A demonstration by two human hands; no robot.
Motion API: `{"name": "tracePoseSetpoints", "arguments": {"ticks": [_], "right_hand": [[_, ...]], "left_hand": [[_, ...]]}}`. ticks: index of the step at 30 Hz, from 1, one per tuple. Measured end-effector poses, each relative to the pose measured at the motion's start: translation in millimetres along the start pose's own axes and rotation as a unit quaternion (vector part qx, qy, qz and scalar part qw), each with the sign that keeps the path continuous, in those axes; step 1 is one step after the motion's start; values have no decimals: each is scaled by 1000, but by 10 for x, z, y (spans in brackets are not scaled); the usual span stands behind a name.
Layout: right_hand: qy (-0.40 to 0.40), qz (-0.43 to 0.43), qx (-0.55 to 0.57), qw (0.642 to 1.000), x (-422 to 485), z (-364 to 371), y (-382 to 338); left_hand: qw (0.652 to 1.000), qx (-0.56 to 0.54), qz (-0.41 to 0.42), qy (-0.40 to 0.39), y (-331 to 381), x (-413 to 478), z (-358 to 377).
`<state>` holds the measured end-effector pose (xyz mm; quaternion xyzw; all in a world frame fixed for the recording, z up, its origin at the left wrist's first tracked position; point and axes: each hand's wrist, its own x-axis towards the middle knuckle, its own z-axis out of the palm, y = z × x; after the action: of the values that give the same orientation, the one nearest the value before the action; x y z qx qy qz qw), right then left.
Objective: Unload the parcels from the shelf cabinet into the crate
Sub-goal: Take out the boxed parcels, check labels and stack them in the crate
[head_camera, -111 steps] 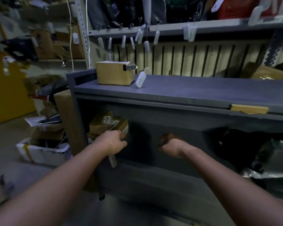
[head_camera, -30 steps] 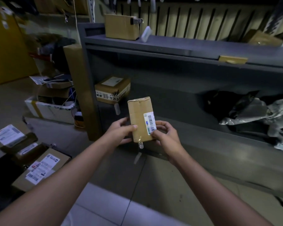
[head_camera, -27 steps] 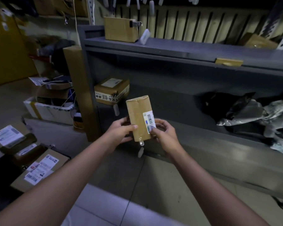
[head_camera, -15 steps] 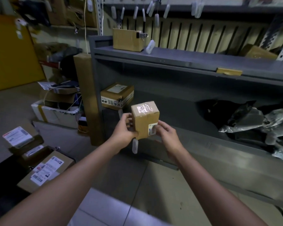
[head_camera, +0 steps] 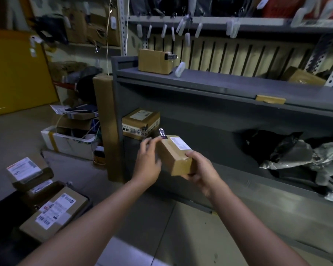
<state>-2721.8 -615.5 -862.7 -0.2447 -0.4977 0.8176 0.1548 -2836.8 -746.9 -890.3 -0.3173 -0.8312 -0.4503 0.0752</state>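
Cardboard parcel (head_camera: 173, 156) out, not yet crated: right hand (head_camera: 202, 169) grips its near end, left hand (head_camera: 147, 164) blurred alongside, hold unclear; box (head_camera: 140, 122) and bags (head_camera: 300, 152) sit shelved.

No lettering is legible in this view. White shipping label (head_camera: 180, 144) on the top face of the small parcel (head_camera: 173, 160): rows of fine print, unreadable. The shelf carton (head_camera: 140, 124) on the lower level of the cabinet: pale label on top and a band of dark printed characters along the front face, neither decipherable. The large carton (head_camera: 54, 215) at lower left: several white labels with barcodes, digits too small to make out. The far carton (head_camera: 27, 170) behind it: white label with a reddish strip at its upper edge, print blurred. The hanging tags (head_camera: 187, 38) under the upper rail: white, any marking too small to tell
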Motion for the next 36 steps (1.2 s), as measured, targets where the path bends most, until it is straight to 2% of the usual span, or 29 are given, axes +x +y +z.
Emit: {"name": "tracePoseSetpoints", "arguments": {"ticks": [1, 2, 4, 5, 7, 10, 15, 17, 22, 26, 28, 30, 36], "right_hand": [[-3, -15, -6, 1000, 16, -5, 23], [-5, -27, -9, 1000, 26, -13, 49], [-12, -45, -21, 999, 45, -47, 108], [-18, -53, -29, 998, 53, -65, 131], [-37, -65, -42, 996, 70, -97, 153], [-68, -80, -73, 992, 88, -114, 153], [-53, -112, -91, 988, 116, -119, 149], [-29, -124, -92, 988, 121, -110, 158], [19, -87, 1, 996, 145, -50, 109], [-1, -149, -165, 975, 166, -81, 127], [-39, -191, -265, 944, 173, -81, 181], [-68, -211, -319, 921, 168, -26, 222], [-68, -245, -398, 881, 182, 26, 253]], "left_hand": [[994, -74, -83, -6, 27, 31, 1], [972, -166, -167, -18, 55, 53, -15], [892, -336, -295, -68, 123, 74, -65], [860, -384, -323, -95, 150, 79, -92], [844, -414, -321, -118, 143, 100, -109], [848, -419, -296, -132, 80, 116, -93], [829, -458, -293, -130, 11, 115, -79], [811, -495, -291, -115, -2, 127, -81], [750, -563, -337, -82, 0, 143, -146], [700, -584, -397, -108, -3, 114, -220], [698, -568, -413, -139, -4, 91, -233], [708, -549, -416, -157, -1, 74, -234], [780, -421, -418, -200, -87, 83, -227]]}}
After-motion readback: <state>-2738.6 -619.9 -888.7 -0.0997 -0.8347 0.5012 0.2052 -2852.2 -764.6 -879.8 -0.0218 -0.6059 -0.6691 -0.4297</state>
